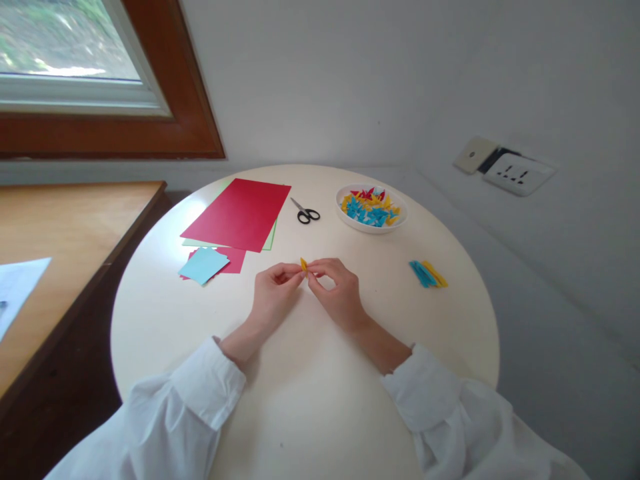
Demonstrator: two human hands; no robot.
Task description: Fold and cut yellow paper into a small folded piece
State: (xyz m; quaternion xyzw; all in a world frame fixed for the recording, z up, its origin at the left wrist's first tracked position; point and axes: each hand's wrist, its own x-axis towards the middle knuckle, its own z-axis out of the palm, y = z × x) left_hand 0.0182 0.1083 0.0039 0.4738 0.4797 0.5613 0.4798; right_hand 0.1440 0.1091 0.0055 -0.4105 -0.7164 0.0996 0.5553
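Observation:
Between my fingertips, over the middle of the round white table (320, 413), is a small folded piece of yellow paper (303, 265). My left hand (276, 287) pinches it from the left, thumb against forefinger. From the right, my right hand (337, 287) pinches it too, with thumb and forefinger making a loop. The fingers cover most of the paper's lower part. Beyond the hands lie black-handled scissors (306, 213), blades pointing away to the left. A white dish (373, 229) at the back right holds many small folded paper pieces (373, 208) in blue, yellow and red.
Red sheets (240, 213) lie over green ones at the back left. In front of them sit small light-blue squares (204, 265) on red squares (235, 261). Folded blue strips (423, 274) and yellow strips (436, 274) rest at the right. A wooden desk (65, 233) stands left.

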